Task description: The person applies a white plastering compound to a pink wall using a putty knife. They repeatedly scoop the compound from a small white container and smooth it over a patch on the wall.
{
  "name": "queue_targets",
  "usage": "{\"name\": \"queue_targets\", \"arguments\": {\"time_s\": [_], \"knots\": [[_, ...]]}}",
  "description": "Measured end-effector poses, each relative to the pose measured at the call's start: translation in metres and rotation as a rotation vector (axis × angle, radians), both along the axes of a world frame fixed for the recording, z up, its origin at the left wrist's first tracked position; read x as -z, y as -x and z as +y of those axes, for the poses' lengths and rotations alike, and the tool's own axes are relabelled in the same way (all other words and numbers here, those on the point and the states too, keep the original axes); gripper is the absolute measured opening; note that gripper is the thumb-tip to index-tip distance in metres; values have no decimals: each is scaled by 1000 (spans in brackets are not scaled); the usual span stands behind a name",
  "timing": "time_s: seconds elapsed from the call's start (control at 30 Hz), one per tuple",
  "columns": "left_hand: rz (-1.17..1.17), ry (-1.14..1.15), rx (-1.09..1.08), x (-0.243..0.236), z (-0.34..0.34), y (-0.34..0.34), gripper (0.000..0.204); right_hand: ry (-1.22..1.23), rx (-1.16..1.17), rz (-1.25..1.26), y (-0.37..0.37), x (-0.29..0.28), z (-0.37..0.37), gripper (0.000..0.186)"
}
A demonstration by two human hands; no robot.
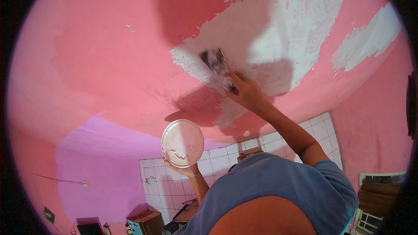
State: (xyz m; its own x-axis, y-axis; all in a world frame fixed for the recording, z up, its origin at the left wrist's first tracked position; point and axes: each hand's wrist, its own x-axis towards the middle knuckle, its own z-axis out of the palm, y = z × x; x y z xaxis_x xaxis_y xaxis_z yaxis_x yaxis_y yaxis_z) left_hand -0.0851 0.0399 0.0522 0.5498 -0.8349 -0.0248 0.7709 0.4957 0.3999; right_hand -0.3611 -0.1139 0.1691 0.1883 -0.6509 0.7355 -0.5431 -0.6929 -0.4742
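Observation:
My right hand [246,93] is raised and closed round the handle of a putty knife [214,59]. The knife's wide, smeared blade lies at the left part of a large white putty patch [300,26] on the pink wall [109,61]. Lower down, my left hand [185,170] holds a round, pale lid [188,137] from below, its fingers partly hidden behind it. A small lump of white putty [177,153] sits near the lid's lower edge. Shadows of my head and arm fall across the patch.
A second putty patch [368,37] is at the far right. Below are white tiles [217,159], a purple wall area [104,169] with a socket [85,184], and a cardboard box [148,223]. A window [370,222] stands at the lower right.

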Motion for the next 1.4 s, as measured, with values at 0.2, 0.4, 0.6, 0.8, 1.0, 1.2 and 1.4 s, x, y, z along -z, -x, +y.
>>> {"name": "queue_targets", "arguments": {"time_s": [0.2,0.4,0.6,0.8,1.0,1.2,1.4], "knots": [[130,28,49,13,-1,-10,59,-220,-19,64,16,40,26,42],[6,-34,8,-3,-1,2,60,55,-43,-12,-7,-32,-2,42],[28,-34,-31,2,-1,-1,58,112,33,34,-8,-7,0,44],[98,47,35,7,0,-8,55,-195,-90,93,2,5,17,45],[58,38,-14,7,-2,-6,57,124,-101,-34,-13,-35,-6,45],[178,76,17,13,-1,-9,59,68,38,50,1,10,6,45],[152,119,45,16,-2,-13,59,-16,-4,69,-6,-6,7,45]]}}
